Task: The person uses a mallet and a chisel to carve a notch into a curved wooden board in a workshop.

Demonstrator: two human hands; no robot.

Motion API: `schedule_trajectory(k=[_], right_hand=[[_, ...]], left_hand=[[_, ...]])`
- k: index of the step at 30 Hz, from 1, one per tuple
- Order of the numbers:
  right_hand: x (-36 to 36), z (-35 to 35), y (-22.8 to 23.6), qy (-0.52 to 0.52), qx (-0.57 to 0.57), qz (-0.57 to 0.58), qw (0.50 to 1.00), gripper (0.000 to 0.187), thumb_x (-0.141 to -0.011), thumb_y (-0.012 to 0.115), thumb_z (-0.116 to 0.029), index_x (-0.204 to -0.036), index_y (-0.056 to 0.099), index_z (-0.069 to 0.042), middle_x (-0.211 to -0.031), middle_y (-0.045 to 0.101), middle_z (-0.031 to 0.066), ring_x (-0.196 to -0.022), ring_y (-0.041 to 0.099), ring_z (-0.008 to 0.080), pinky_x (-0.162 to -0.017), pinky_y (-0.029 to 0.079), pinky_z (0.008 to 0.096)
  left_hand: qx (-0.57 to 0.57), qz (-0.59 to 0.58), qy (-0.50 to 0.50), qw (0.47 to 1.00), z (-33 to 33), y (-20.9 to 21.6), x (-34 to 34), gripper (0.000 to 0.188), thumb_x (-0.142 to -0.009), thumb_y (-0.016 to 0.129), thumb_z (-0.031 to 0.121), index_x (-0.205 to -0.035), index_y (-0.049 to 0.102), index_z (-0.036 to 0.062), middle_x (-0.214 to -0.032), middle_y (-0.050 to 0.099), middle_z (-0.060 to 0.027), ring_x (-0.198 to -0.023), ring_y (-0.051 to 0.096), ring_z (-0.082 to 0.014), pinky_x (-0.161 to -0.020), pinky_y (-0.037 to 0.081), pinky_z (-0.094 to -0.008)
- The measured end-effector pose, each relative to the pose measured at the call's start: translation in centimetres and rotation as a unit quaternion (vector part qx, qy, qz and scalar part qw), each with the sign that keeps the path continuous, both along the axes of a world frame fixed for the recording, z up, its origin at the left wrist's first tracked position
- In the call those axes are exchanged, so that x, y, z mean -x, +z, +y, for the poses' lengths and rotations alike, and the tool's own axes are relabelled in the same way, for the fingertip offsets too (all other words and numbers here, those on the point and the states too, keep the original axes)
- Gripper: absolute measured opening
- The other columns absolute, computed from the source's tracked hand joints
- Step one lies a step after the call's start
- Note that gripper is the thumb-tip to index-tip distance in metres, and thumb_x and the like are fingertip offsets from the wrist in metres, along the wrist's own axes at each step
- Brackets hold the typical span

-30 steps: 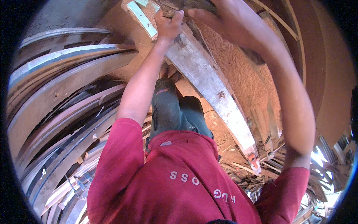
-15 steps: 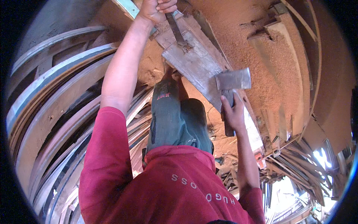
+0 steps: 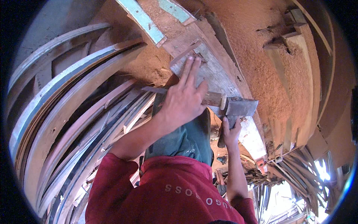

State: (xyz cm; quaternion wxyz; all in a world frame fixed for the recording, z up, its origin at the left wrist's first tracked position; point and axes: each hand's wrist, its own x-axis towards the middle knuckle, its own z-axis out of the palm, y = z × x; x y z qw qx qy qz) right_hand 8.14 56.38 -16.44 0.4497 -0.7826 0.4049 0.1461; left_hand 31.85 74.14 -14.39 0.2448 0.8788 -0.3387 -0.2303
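Your left hand point(image 3: 184, 99) clamped around a chisel point(image 3: 215, 99), two fingers stretched over the board's point(image 3: 220, 83) far end, your right hand point(image 3: 232, 133) closed on a hammer point(image 3: 241, 108) nearer right.

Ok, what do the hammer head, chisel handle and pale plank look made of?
Hammer head: probably steel, dull grey with a metallic sheen. Chisel handle: likely wood, worn brown, paler at its end. Plank: wood, apparently weathered, greyish-white, streaked and rough.
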Motion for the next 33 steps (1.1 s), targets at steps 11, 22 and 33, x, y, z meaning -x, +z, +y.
schedule_trajectory(k=[11,22,33], right_hand=[[-0.3,0.1,0.3,-0.12,-0.117,0.067,0.984,0.02,-0.093,0.069,-0.015,-0.094,0.055,0.0,-0.066,0.061,0.0075,-0.053,0.058,0.0138,-0.048,0.046,0.031],[1.6,-0.4,-1.1,-0.067,-0.094,0.028,0.993,0.019,-0.097,0.065,-0.014,-0.096,0.051,-0.001,-0.061,0.057,0.0052,-0.047,0.054,0.0131,-0.044,0.044,0.0295],[0.2,-0.2,0.0,-0.111,-0.14,0.03,0.984,0.018,-0.093,0.07,-0.013,-0.095,0.055,-0.002,-0.065,0.06,0.0055,-0.05,0.057,0.0135,-0.046,0.045,0.031]], left_hand=[[0.184,0.059,0.135,0.972,4.7,0.2,-2.7,0.038,-0.069,0.082,0.019,-0.1,0.062,0.0078,-0.088,0.068,-0.0075,-0.077,0.068,-0.0261,-0.065,0.056,-0.0396],[0.592,0.431,0.629,0.26,13.8,-4.3,-14.6,0.023,-0.096,0.058,0.013,-0.08,0.042,0.0084,-0.066,0.04,0.0008,-0.056,0.037,-0.0093,-0.05,0.035,-0.023],[0.625,0.386,0.602,0.311,10.7,-1.5,-12.4,0.024,-0.094,0.058,0.009,-0.077,0.042,0.008,-0.067,0.04,0.0006,-0.053,0.038,-0.0082,-0.046,0.034,-0.022]])
